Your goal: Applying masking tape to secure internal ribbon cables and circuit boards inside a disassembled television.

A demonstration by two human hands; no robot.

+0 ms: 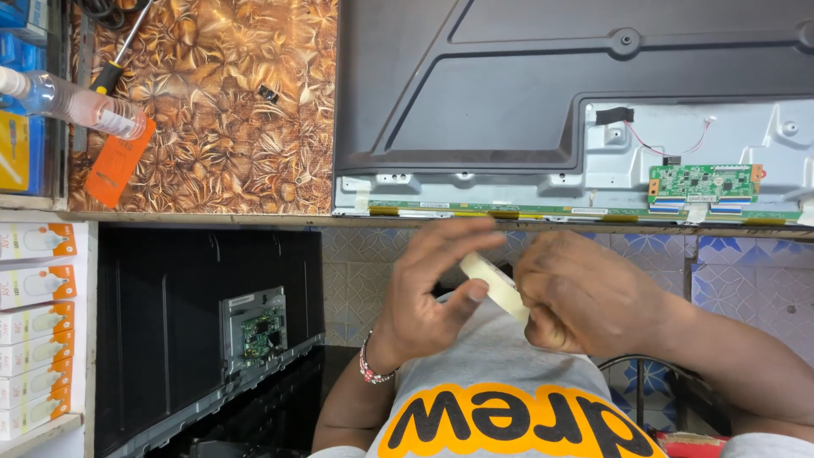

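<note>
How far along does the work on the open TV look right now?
Done: the TV's back cover is partly off, exposing the green circuit board and yellow tape tabs along the edge. In hand: the left hand and right hand hold a whitish tape roll near the body. Left: the tape is not yet at the panel.

Both hands raised close together — left hand fingers spread, right hand curled in a pinching grip.
</note>
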